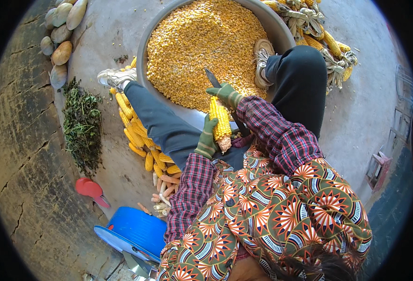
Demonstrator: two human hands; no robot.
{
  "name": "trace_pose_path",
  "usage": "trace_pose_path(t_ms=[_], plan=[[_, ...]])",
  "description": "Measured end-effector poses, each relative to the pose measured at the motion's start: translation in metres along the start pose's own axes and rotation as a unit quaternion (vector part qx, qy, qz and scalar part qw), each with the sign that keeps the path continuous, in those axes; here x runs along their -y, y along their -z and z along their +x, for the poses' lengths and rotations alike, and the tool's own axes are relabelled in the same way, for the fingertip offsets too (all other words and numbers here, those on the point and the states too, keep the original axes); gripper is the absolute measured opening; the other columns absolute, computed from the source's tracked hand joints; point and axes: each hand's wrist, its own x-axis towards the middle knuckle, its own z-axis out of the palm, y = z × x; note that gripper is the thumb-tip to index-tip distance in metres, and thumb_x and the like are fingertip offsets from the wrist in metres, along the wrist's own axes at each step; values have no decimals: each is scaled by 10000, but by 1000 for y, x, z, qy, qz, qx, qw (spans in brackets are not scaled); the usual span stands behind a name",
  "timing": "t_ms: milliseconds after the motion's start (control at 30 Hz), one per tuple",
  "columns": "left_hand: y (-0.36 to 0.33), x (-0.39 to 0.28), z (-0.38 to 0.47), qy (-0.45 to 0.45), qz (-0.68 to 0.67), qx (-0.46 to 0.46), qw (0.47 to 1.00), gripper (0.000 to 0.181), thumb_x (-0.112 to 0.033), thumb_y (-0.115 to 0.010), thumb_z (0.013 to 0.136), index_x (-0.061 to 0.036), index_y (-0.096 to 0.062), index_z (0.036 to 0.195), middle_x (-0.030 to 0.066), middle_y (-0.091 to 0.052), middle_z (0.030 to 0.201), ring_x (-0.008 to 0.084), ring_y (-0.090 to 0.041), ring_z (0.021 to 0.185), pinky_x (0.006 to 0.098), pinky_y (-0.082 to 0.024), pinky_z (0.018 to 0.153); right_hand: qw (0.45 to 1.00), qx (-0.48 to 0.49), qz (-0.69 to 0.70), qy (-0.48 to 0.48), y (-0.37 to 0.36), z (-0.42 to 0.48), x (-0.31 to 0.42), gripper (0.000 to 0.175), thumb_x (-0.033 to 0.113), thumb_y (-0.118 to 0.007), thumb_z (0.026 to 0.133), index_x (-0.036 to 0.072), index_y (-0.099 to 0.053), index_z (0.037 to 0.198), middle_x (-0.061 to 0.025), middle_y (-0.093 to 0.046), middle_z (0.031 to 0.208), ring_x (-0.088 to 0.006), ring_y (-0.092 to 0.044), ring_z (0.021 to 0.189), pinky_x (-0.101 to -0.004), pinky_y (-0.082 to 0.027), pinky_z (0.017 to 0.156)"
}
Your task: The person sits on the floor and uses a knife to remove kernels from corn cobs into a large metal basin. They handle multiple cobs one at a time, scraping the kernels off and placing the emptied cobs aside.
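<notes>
My left hand [207, 137], in a green knit glove with pale stripes, is closed around the lower part of a yellow corn cob [220, 119]. The cob's lower end is bare of kernels. Just above the cob is my right hand [227, 94], gloved alike, its thumb side towards the basin. A dark metal bar or blade [212, 78] passes beneath this hand and reappears below it, near my lap; whether the fingers grip it or the cob cannot be told. Loose corn kernels [199, 45] heap up in a large metal basin [144, 52] before me.
Yellow cobs [132, 130] and stripped cobs [166, 188] lie left of my legs. Tied cobs [329, 42] with husks are at upper right. Further left are wilted greens [82, 126], gourds or squash-like vegetables [61, 52] and a blue plastic tub [139, 228]. My shoe [262, 58] rests in the basin.
</notes>
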Motion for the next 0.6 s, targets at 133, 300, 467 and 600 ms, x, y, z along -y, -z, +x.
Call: trace_pose_path(t_ms=[133,300,467,600], plan=[[4,0,11,-104,310,-142,934,658,-123,-680,687,-74,-284,1210,124,-522,946,189,-554,786,284,-479,688,999,13,28,-8,-1,4,0,438,410,-668,689,7,-576,833,-72,-546,615,-175,-510,473,-315,-398,406],[-14,-3,29,-64,754,-231,611,869,-294,-745,572,-73,-248,1249,220,-523,995,318,-559,878,371,-461,749,998,-44,-10,52,-7,32,-22,409,395,-639,715,-2,-611,809,-83,-596,679,-182,-571,588,-325,-453,533],[-21,3,36,-33,772,-203,602,842,-307,-702,602,-55,-232,1253,217,-543,989,356,-555,900,390,-450,767,988,-72,-129,50,-4,-6,2,319,281,-568,704,-14,-616,817,-132,-606,674,-219,-595,611,-316,-455,583],[-13,-8,22,-51,567,-108,815,642,-221,-685,646,-64,-327,1155,160,-561,911,286,-587,803,355,-473,716,987,-75,-109,86,-2,31,-26,400,352,-594,669,-20,-616,815,-154,-617,721,-262,-606,665,-344,-462,578]])
